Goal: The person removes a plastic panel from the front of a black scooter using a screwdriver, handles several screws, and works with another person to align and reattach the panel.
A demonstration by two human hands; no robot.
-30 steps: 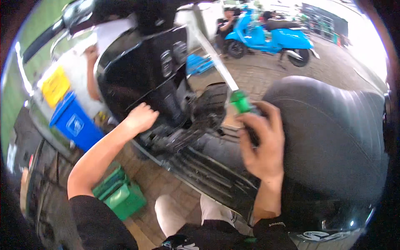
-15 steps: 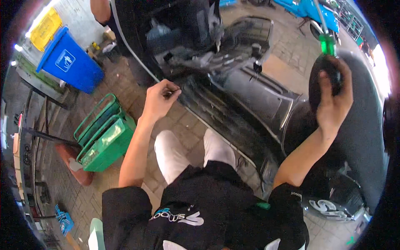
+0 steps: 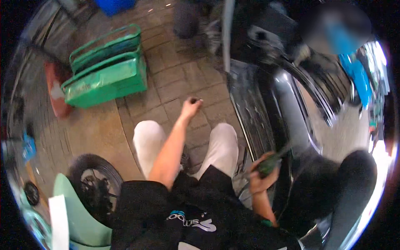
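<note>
My left hand is over the paving between my knees and the green toolbox, its fingers pinched on something small and dark that I cannot make out. My right hand grips a green-and-black screwdriver beside the black scooter's floorboard; its shaft points up toward the right, blurred. The scooter's dark seat is at my lower right. My knees in pale trousers show below my left hand.
A red object lies left of the toolbox. A blue bin is at the top. At lower left are a black wheel and a pale green body panel. Another blue vehicle shows at upper right.
The view has swung down toward the floor. My left hand has left the scooter's edge and is out over the paving. My right hand has come down beside the floorboard with the screwdriver.
</note>
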